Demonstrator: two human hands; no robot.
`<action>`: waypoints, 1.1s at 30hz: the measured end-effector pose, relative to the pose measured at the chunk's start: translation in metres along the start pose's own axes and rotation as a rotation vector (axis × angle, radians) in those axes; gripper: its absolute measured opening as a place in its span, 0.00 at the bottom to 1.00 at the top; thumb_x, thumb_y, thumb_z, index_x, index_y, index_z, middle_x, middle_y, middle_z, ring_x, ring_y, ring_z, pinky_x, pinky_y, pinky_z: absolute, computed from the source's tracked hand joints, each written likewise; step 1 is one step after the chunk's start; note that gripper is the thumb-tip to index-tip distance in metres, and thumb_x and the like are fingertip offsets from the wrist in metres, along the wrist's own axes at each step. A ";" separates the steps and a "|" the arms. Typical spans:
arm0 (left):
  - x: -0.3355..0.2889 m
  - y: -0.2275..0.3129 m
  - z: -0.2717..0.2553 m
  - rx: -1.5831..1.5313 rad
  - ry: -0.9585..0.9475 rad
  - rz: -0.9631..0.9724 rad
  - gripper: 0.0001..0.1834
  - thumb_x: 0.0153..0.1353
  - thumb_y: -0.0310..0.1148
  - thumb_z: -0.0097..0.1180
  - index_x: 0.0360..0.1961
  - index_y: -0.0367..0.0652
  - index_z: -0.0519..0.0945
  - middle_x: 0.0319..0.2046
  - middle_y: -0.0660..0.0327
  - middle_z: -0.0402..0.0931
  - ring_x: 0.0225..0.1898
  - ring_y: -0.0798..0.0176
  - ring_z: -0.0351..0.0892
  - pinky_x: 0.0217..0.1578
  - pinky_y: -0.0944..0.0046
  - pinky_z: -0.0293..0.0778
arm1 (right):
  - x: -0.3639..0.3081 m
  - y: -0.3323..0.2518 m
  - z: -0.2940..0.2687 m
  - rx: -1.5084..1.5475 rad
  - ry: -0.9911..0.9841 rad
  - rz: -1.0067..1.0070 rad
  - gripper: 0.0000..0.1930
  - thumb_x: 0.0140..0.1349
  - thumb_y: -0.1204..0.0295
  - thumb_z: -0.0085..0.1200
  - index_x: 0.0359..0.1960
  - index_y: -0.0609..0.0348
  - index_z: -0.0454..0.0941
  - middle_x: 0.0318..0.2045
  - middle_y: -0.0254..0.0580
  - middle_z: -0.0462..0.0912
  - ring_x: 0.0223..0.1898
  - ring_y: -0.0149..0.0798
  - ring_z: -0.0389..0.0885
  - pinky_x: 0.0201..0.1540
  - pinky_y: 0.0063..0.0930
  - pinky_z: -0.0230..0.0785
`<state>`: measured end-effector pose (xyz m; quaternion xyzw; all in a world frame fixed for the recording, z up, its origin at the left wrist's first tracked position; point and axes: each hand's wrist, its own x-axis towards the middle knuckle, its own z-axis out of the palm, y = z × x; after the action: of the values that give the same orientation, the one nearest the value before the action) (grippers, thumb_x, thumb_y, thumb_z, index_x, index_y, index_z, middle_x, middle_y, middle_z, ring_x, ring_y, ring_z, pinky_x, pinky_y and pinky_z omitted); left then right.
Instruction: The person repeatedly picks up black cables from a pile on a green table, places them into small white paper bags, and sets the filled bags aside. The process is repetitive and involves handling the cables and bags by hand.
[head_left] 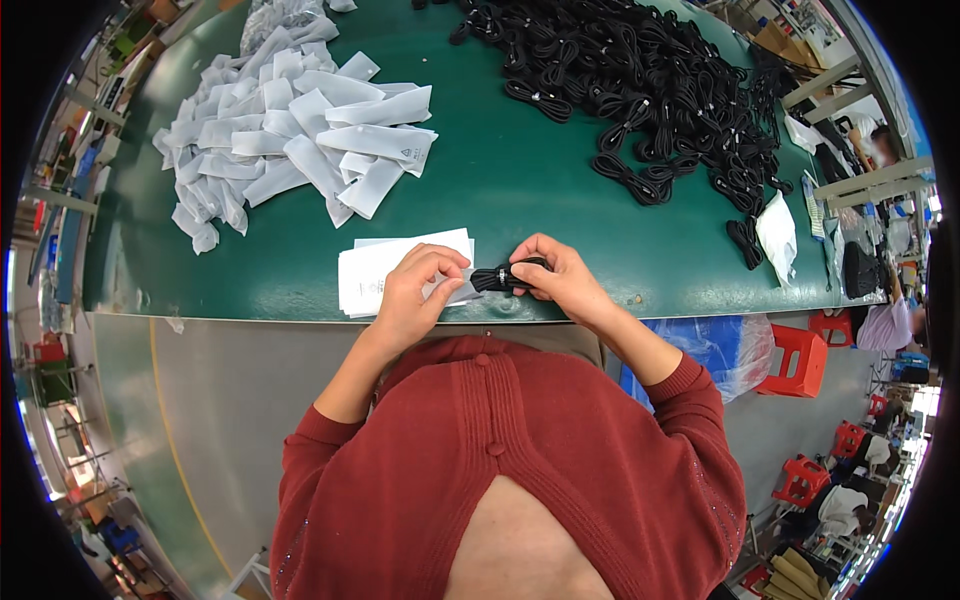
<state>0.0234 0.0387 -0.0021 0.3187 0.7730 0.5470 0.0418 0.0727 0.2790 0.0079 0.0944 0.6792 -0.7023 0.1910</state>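
My right hand (562, 277) is closed round a coiled black cable (497, 278) near the front edge of the green table. The cable's left end meets the mouth of a frosted plastic bag (458, 290), which my left hand (418, 285) pinches between thumb and fingers. Part of the bag is hidden behind that hand. Under and beside my left hand lies a small stack of white frosted bags (362, 272) with faint print.
A heap of filled frosted bags (300, 130) covers the table's (480, 165) far left. A large pile of coiled black cables (650, 90) spreads over the far right. A white bag (777, 238) lies at the right edge. Below stand a blue plastic-wrapped bin (700, 350) and a red stool (797, 360).
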 end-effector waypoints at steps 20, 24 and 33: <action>0.037 0.018 -0.017 -0.350 0.070 -0.067 0.03 0.62 0.27 0.59 0.33 0.40 0.78 0.44 0.62 0.77 0.44 0.69 0.73 0.41 0.68 0.68 | 0.013 -0.020 0.027 -0.253 0.142 -0.887 0.16 0.58 0.81 0.62 0.48 0.63 0.76 0.48 0.44 0.74 0.35 0.33 0.77 0.38 0.24 0.72; 0.070 0.018 -0.050 -0.591 0.261 -0.201 0.07 0.67 0.33 0.58 0.41 0.40 0.80 0.34 0.70 0.74 0.30 0.79 0.64 0.32 0.77 0.60 | 0.019 -0.036 0.007 -0.506 0.314 -0.988 0.15 0.57 0.80 0.62 0.46 0.61 0.76 0.49 0.47 0.74 0.34 0.33 0.78 0.37 0.24 0.73; 0.060 -0.013 -0.073 0.084 0.532 0.037 0.10 0.60 0.25 0.62 0.44 0.40 0.81 0.40 0.66 0.78 0.32 0.72 0.71 0.36 0.71 0.69 | 0.013 0.010 -0.136 -1.613 0.986 -0.360 0.20 0.53 0.72 0.63 0.48 0.60 0.76 0.44 0.44 0.74 0.48 0.48 0.73 0.45 0.44 0.66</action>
<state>-0.0600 0.0084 0.0331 0.1792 0.7728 0.5796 -0.1862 0.0477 0.4121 -0.0146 0.1134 0.9661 0.0760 -0.2191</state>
